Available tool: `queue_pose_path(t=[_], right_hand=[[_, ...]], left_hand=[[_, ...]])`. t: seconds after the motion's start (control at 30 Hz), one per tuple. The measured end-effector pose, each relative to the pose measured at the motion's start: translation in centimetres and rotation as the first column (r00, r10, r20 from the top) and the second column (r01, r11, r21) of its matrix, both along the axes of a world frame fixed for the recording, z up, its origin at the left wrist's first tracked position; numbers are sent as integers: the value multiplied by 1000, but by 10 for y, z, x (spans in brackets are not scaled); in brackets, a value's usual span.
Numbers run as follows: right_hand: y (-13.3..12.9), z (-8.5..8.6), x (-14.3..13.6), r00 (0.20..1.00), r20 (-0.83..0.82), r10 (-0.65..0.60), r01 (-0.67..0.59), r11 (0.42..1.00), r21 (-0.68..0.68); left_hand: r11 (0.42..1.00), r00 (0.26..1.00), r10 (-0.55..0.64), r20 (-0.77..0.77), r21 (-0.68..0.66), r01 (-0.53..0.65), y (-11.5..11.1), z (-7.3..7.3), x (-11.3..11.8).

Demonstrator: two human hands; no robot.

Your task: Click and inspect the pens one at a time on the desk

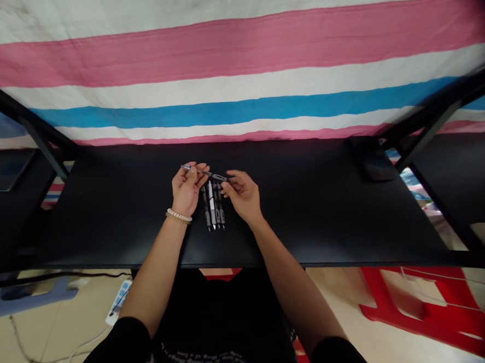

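Note:
A pen lies slantwise between my two hands, above the black table. My left hand pinches its clear, silvery end, with the fingers curled and the palm turned up. My right hand grips the dark end with the grey grip section. The pen's middle looks thin and dark, like a bare refill; I cannot tell whether its parts are fully separate. Just below, several pens stand side by side on the table, tips toward me: a white pen among dark pens.
A dark phone-like object rests at the table's right end. Black slanted frame bars rise at both sides, and a striped cloth hangs behind. Below are a red stool and a white power strip with cables.

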State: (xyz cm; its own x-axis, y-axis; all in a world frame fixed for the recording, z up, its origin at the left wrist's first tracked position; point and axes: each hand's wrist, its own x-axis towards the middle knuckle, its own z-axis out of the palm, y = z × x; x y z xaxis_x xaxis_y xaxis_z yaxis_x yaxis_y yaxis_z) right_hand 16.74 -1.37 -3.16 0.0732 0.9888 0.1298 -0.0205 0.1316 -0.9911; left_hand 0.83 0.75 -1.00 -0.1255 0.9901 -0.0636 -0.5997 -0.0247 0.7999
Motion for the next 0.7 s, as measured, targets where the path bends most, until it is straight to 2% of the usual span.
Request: queue_pose_path(t=[0.23, 0.37, 0.53, 0.7], right_hand=[[-2, 5, 0, 1000, 24, 3, -2, 1000, -30], [-4, 9, 0, 994, 100, 33, -24, 996, -81], [-6, 9, 1, 991, 129, -16, 10, 999, 45], [-7, 9, 4, 968, 250, 23, -29, 999, 23]], left_hand=[[999, 999, -45, 7, -6, 45, -1, 2, 3], [995, 995, -97, 20, 3, 97, -2, 5, 3], [997, 995, -81, 50, 17, 80, -3, 7, 0], [995, 993, -102, 51, -3, 103, -3, 8, 1]])
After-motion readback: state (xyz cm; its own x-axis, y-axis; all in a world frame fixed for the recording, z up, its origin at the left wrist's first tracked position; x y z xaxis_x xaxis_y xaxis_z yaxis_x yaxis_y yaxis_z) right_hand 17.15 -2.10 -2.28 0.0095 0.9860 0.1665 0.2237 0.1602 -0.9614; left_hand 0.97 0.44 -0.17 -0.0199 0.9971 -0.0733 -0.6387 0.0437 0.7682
